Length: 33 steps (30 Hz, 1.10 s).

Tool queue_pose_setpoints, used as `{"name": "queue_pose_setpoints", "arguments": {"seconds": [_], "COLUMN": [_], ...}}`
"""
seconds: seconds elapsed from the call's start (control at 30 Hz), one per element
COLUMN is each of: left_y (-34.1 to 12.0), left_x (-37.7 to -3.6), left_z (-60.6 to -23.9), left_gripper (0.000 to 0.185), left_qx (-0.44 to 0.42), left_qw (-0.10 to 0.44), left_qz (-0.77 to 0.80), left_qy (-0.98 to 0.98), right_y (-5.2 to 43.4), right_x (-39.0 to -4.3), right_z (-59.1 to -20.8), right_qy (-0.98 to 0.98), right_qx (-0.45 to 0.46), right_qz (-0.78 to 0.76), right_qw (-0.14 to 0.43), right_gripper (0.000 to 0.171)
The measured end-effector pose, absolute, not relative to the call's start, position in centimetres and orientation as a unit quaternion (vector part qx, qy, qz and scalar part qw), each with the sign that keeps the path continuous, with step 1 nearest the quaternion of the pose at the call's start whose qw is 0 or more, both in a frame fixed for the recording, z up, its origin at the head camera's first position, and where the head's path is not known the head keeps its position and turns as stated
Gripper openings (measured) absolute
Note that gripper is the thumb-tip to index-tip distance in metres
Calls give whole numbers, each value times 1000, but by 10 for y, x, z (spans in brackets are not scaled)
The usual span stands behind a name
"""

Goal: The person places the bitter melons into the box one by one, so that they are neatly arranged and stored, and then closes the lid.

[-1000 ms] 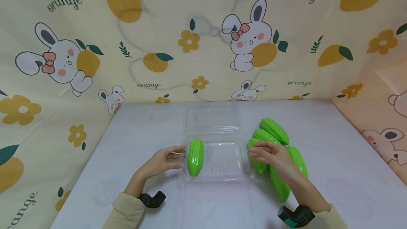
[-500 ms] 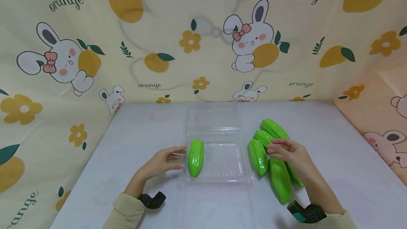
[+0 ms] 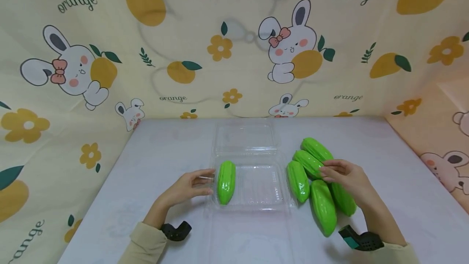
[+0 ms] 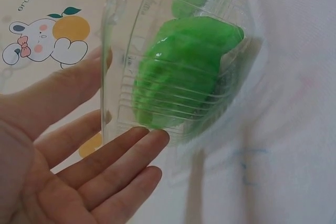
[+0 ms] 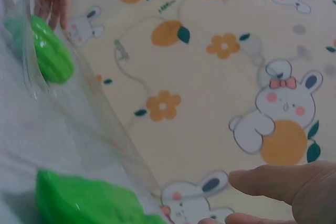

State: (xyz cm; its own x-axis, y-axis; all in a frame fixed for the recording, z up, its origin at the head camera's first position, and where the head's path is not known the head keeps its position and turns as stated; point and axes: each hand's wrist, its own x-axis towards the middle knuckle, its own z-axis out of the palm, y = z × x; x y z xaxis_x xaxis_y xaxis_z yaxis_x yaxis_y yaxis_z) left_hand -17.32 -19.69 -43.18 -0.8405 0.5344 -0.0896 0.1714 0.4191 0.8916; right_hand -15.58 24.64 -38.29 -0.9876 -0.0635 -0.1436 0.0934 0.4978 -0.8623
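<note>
A glossy green ribbed gourd (image 3: 226,182) lies along the left side of a clear plastic clamshell box (image 3: 258,205), whose lid is folded back. At the box's left wall is my left hand (image 3: 187,184), its fingers extended and gripping nothing; the left wrist view shows the fingertips (image 4: 160,139) by the clear wall. My right hand (image 3: 346,178) hovers over the pile of green gourds, thumb and fingers apart in the right wrist view. Nearest its fingertips is one gourd (image 3: 308,163); another gourd (image 3: 342,201) is partly hidden beneath the hand. Contact there I cannot tell.
More gourds lie right of the box: one at the back (image 3: 314,148), one beside the box wall (image 3: 298,181) and one in front (image 3: 323,209). The open lid (image 3: 244,135) lies behind the box on the white table (image 3: 165,141). A printed cloth (image 3: 234,44) stands behind.
My right hand has moved to the right, away from the gourd beside the box and over the others. My left hand has stayed in place. The gourd in the box has not moved.
</note>
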Motion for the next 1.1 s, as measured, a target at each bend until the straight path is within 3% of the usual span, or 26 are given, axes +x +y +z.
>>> {"name": "queue_pose_setpoints", "arguments": {"seconds": [0.43, 1.1], "left_y": [-197, -196], "left_x": [-173, -173], "left_z": [-428, -430], "left_gripper": [67, 68], "left_qx": [218, 223], "left_qw": [179, 180], "left_qz": [492, 494], "left_qy": [823, 821], "right_y": [277, 311], "right_x": [-161, -165], "right_z": [-381, -395], "right_qy": [902, 893], "right_qx": [21, 48], "right_qz": [-426, -429], "right_qw": [65, 125], "right_gripper": [61, 63]}}
